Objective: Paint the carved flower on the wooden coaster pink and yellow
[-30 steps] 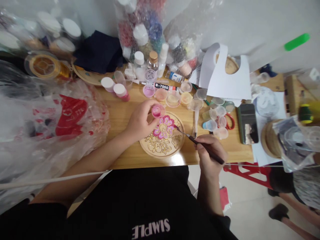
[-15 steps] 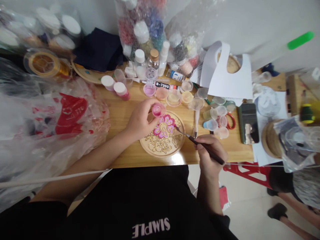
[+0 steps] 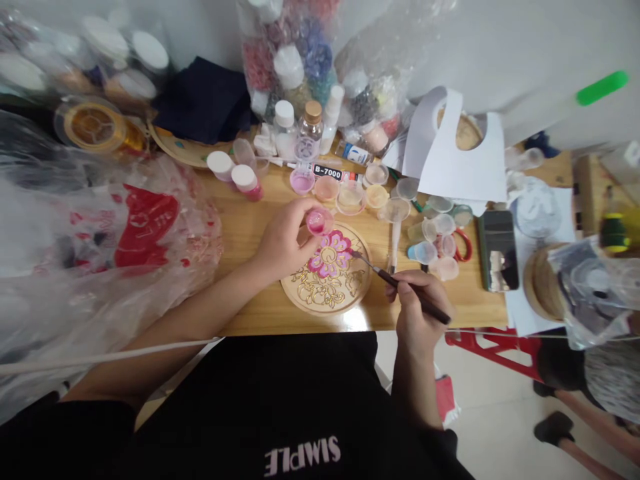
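Observation:
A round wooden plaque (image 3: 327, 301) with raised gold outlines lies on the table, its flower (image 3: 329, 255) coloured pink and magenta. My left hand (image 3: 287, 240) grips a small clear cup of pink paste (image 3: 319, 222), tilted over the plaque's upper left edge. Held like a pen in my right hand (image 3: 420, 307) is a dark-handled palette knife (image 3: 407, 290). Its thin metal tip meets or hovers just over the flower's right petal; I cannot tell which. Part of the plaque's left side is hidden by my left hand.
Behind the plaque stand several small cups (image 3: 350, 199), a B-7000 glue tube (image 3: 327, 173) and bottles (image 3: 309, 130). A brush (image 3: 395, 243), a phone (image 3: 499, 250) and red-handled scissors (image 3: 464, 245) lie to the right. Plastic bags (image 3: 150, 227) crowd the left. Another person's legs (image 3: 575, 420) show lower right.
The view has shifted slightly, so the table items sit a little lower and further right. Both hands keep their holds, and the knife tip stays by the flower's right petal.

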Motion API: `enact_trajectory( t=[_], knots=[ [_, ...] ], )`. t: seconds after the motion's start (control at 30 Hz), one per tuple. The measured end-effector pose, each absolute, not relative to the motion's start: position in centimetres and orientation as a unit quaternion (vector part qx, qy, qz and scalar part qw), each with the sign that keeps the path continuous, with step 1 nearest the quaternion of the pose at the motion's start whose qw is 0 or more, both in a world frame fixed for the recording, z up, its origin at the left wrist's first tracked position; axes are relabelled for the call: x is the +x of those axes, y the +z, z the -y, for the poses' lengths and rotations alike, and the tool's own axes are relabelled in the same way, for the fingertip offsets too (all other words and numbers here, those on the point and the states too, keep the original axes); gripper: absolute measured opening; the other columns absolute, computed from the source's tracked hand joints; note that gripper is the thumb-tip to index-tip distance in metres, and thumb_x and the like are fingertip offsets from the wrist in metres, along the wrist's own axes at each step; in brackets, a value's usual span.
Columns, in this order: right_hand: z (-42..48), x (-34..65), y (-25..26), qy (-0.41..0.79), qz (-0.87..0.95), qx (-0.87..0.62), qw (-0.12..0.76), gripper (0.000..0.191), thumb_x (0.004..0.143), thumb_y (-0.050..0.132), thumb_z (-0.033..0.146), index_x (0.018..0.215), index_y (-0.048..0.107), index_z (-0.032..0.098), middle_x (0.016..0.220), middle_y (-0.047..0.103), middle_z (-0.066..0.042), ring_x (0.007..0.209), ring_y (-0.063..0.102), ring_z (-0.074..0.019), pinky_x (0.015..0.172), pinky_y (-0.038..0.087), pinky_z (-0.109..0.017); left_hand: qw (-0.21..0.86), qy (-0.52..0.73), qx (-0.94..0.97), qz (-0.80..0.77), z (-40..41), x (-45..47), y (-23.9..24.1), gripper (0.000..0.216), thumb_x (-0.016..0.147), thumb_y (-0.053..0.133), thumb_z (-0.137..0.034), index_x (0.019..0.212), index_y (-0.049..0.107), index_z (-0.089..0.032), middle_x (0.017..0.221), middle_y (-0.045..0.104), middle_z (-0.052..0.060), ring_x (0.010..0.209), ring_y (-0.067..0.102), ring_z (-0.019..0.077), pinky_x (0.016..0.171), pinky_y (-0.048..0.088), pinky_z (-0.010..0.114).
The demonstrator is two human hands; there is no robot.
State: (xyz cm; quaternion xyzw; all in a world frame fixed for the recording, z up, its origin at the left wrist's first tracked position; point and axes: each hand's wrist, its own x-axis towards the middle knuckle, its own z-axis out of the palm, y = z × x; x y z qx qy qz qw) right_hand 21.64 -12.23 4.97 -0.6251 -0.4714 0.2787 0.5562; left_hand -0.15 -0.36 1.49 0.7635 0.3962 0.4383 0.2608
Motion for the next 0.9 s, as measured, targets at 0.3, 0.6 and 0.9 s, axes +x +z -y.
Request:
enact_trajectory(
  t=[0.3, 0.6, 0.9],
  knots=[
    [12.17, 21.54, 5.05, 0.282, 0.459, -0.63, 0.559, 0.007, 0.089, 0.068, 0.021, 0.084, 0.073, 0.021, 0.065, 0.067, 0.003, 0.055, 0.064, -0.0128, 0.052, 0.048, -0.026, 0.262, 0.431, 0.767, -0.396, 0.34, -0.17, 1.42, 0.039, 0.082, 0.067, -0.007, 0.116, 0.053, -0.021, 0.108, 0.071, 0.006, 0.1, 0.071, 0.0228, 0.089, 0.06, 0.037],
    [12.1, 21.74, 4.93, 0.278, 0.462, -0.631, 0.557, 0.009, 0.089, 0.067, 0.02, 0.083, 0.074, 0.021, 0.065, 0.067, 0.003, 0.056, 0.064, -0.0131, 0.053, 0.048, -0.026, 0.276, 0.419, 0.764, -0.406, 0.39, -0.18, 1.47, 0.042, 0.081, 0.068, -0.006, 0.117, 0.053, -0.022, 0.11, 0.071, 0.006, 0.103, 0.071, 0.0226, 0.091, 0.059, 0.038],
    [12.01, 21.55, 5.04, 0.281, 0.466, -0.626, 0.558, 0.009, 0.089, 0.067, 0.019, 0.083, 0.074, 0.022, 0.066, 0.067, 0.003, 0.056, 0.064, -0.0128, 0.052, 0.048, -0.026, 0.284, 0.415, 0.76, -0.411, 0.38, -0.2, 1.55, 0.038, 0.082, 0.065, -0.009, 0.116, 0.054, -0.022, 0.11, 0.071, 0.005, 0.103, 0.07, 0.0233, 0.091, 0.059, 0.04]
  ],
)
